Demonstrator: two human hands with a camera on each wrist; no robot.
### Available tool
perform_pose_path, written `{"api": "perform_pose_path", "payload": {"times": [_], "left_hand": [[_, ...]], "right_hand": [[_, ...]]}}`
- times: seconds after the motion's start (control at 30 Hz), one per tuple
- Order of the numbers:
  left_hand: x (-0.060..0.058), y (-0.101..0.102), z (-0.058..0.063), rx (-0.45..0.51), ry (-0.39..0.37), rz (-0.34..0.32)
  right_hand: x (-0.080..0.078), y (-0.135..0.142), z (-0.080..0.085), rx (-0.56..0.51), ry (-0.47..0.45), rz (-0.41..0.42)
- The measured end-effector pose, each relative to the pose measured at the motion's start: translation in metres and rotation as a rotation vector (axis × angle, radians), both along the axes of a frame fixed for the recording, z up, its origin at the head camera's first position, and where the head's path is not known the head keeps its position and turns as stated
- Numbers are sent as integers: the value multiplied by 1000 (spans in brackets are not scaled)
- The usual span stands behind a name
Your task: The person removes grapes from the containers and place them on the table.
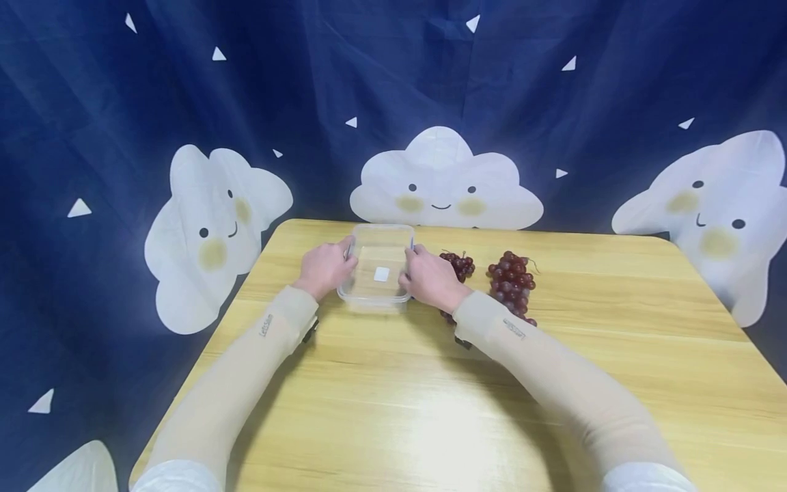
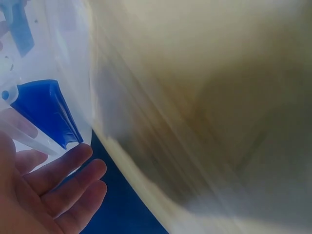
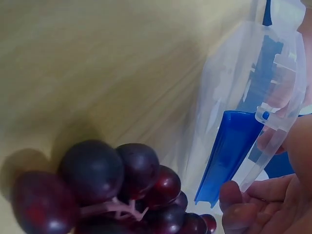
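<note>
A clear plastic food container (image 1: 380, 299) with a white square label stands toward the far edge of the table, between both hands. My left hand (image 1: 327, 268) grips its left rim. Beside those fingers, a blue latch (image 2: 46, 109) sticks out from the container's side. On the opposite rim, my right hand (image 1: 432, 277) holds on with its thumb over the edge and fingers bent below. Another blue latch (image 3: 228, 151) angles outward there, its lower end close to the right fingertips. Dark red grapes (image 3: 92, 170) lie near the right hand, which partly hides them in the head view.
A larger bunch of red grapes (image 1: 512, 281) lies right of the right hand, partly covered by the right sleeve (image 1: 541, 348). The wooden table (image 1: 369, 403) ends just behind the container. A dark blue curtain (image 1: 381, 75) with clouds hangs behind it.
</note>
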State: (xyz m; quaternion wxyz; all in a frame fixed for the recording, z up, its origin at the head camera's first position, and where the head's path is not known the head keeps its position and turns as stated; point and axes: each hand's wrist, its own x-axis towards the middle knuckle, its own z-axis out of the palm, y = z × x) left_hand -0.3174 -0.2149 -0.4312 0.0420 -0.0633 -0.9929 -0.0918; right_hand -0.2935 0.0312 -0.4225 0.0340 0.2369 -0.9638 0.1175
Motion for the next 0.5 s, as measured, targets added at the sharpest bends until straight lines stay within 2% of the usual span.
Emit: {"api": "perform_pose_path", "payload": {"times": [0.5], "left_hand": [[-5,-4,-1,0,24,-1]], "right_hand": [[-3,-6,4,13,-67,-16]]}}
